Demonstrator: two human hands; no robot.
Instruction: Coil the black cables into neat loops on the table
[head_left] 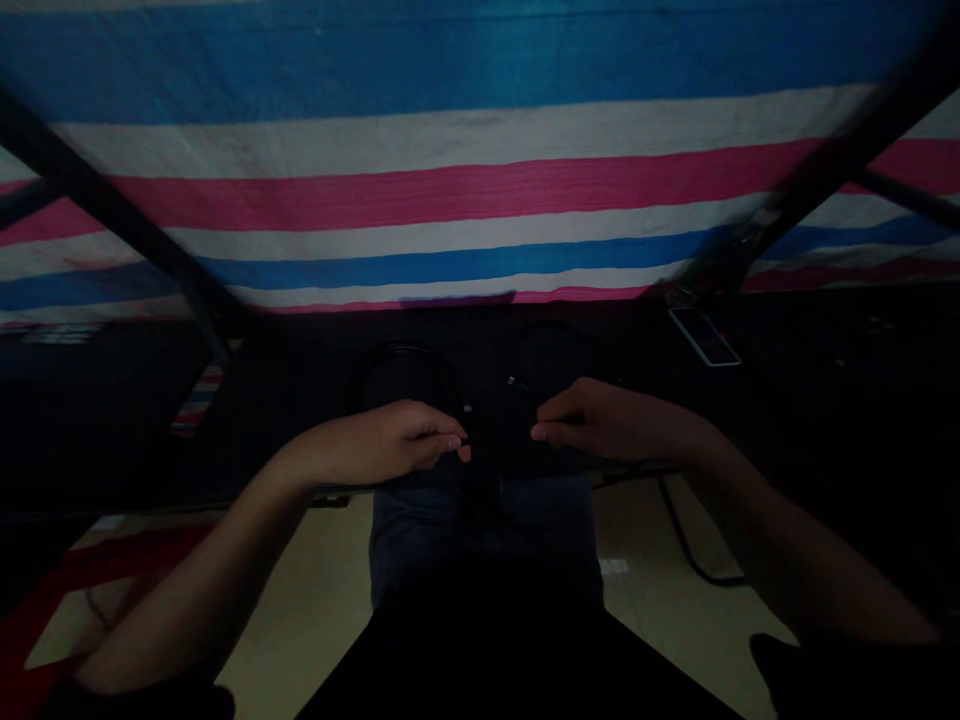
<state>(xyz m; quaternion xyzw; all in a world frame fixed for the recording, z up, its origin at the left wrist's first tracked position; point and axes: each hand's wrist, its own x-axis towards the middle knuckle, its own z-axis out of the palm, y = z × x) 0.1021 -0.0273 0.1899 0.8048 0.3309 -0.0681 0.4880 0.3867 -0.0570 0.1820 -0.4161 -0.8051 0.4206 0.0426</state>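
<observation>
My left hand is closed in a pinch over the front part of the black table. A thin dark bit shows at its fingertips, too dim to name. Just beyond it lies a loop of black cable, with a small pale connector beside the fingers. Facing it from the right, my right hand has thumb and forefinger pressed together; whatever they hold, if anything, is lost in the dark. Behind that hand a second thin black cable lies coiled, its metal plug left of the knuckles.
A phone lies on the black table at the right. Dark slanting frame bars rise on both sides. Striped sheeting hangs behind the table. My lap is below its front edge, near a curved dark bar.
</observation>
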